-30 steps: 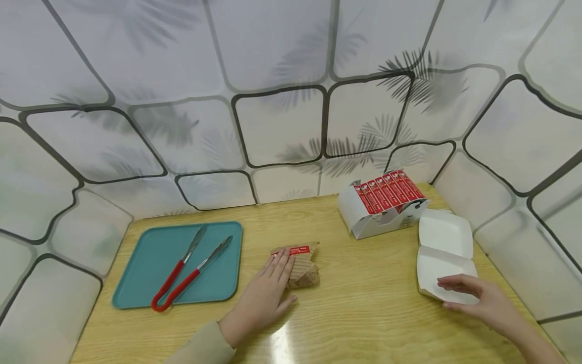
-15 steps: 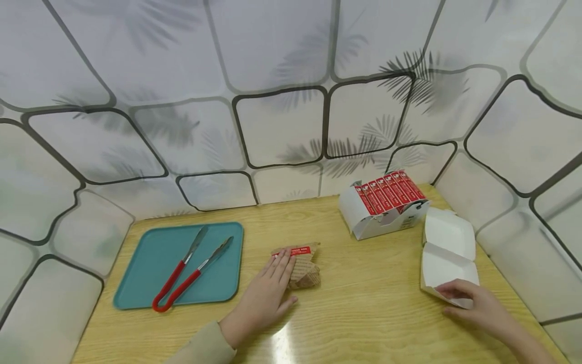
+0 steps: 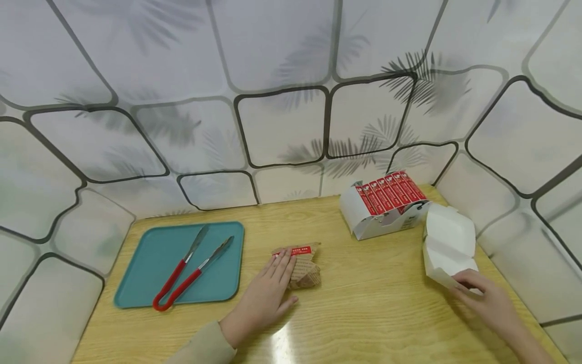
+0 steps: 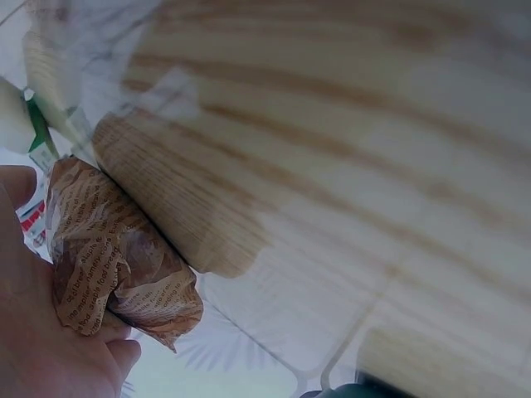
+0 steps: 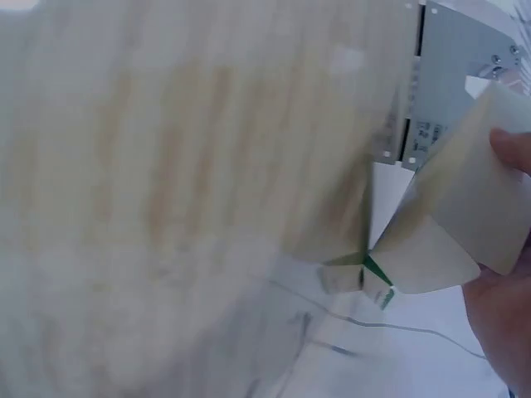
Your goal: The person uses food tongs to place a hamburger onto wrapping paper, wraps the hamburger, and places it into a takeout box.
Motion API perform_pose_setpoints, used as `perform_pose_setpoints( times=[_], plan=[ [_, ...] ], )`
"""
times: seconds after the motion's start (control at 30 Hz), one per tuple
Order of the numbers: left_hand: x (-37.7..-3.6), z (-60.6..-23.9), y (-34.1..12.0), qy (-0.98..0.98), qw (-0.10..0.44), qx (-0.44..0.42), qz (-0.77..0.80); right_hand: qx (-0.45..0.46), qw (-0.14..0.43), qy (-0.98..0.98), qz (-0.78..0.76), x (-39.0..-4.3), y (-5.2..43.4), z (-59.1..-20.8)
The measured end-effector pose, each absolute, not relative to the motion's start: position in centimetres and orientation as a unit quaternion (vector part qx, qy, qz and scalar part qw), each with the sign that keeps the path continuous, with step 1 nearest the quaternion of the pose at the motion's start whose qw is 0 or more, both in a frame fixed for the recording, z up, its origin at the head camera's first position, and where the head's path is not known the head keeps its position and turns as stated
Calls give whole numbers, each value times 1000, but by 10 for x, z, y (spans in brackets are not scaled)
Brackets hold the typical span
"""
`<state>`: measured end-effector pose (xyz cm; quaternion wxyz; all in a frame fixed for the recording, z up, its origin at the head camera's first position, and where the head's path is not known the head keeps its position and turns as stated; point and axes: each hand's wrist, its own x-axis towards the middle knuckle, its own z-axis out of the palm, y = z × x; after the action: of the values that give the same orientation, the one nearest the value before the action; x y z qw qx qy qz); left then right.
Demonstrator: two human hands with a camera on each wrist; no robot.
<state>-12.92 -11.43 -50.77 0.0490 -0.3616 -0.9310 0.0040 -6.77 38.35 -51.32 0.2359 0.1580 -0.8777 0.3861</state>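
My left hand (image 3: 263,296) lies with its fingers extended over a package (image 3: 305,274) wrapped in brown printed paper with a red label. Crumpled folds of that paper package (image 4: 124,257) show beside the hand in the left wrist view. At the right, my right hand (image 3: 486,298) pinches the near edge of a white clamshell takeout box (image 3: 450,230), thumb outside and fingers inside. The box stands unfolded, its far half leaning back and its near part lifted off the table. In the right wrist view, the box's panel (image 5: 465,199) bends between thumb and fingers.
On the left, red-handled tongs (image 3: 182,280) lie across a teal tray (image 3: 154,245). A white carton (image 3: 386,227) holding several red packets (image 3: 391,192) stands at the back right, close to the takeout box. Patterned walls (image 3: 286,126) border the wooden table (image 3: 354,313).
My right hand has closed on the near edge of the takeout box and raised it, and the box has shifted slightly rightward. My left hand has stayed on the wrapped package.
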Motion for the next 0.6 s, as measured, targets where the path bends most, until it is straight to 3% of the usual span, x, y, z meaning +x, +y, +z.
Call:
perform_pose_setpoints(
  times=[0.33,0.6],
  plan=[
    [-129,-507,-114,-932,39,-360,3,161,346,-842,382,-77,378,-488],
    [-129,-508,-114,-932,44,-359,14,166,365,-844,356,-85,372,-463]
  ],
)
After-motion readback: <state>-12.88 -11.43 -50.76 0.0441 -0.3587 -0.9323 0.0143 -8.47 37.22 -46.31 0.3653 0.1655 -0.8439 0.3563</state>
